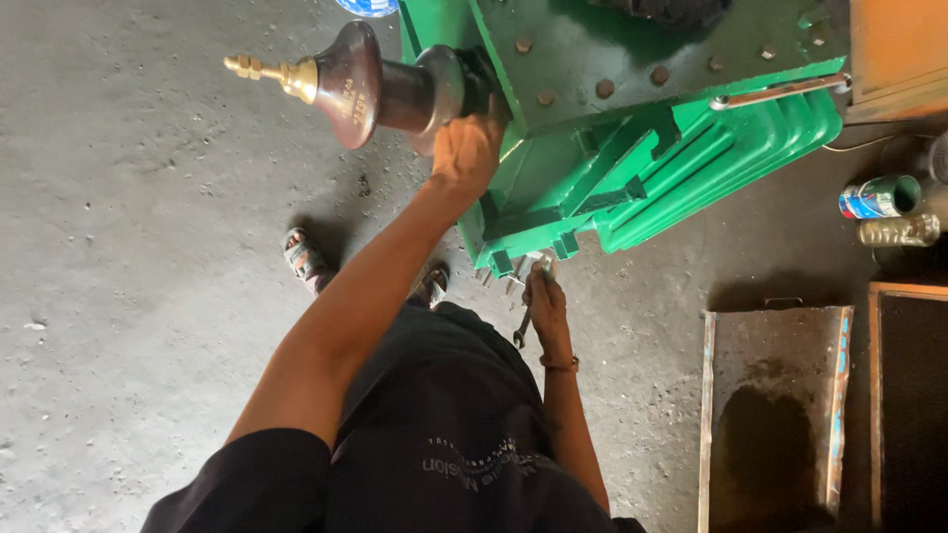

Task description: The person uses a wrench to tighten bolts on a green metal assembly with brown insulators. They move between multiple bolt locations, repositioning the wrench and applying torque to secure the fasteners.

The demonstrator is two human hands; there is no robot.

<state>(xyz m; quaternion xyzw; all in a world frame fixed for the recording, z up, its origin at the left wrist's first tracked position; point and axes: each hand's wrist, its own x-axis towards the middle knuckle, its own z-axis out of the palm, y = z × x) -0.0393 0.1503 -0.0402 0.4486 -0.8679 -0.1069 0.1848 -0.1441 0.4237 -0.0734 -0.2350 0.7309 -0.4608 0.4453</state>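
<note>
Left hand (466, 148) grips the base of a brown insulator (380, 89) where it meets the green tank (632, 118); fingers partly hidden behind the flange. Insulator juts out sideways, brass stud (265, 71) at its tip. Right hand (545, 301) is closed around a wrench (523, 326) at the tank's lower edge; the wrench head is hard to make out against the fins. Sandalled feet (306, 259) on the concrete floor (128, 296). Metal tray (775, 415) and cans (881, 197) well apart to the right, tray cut off below.
</note>
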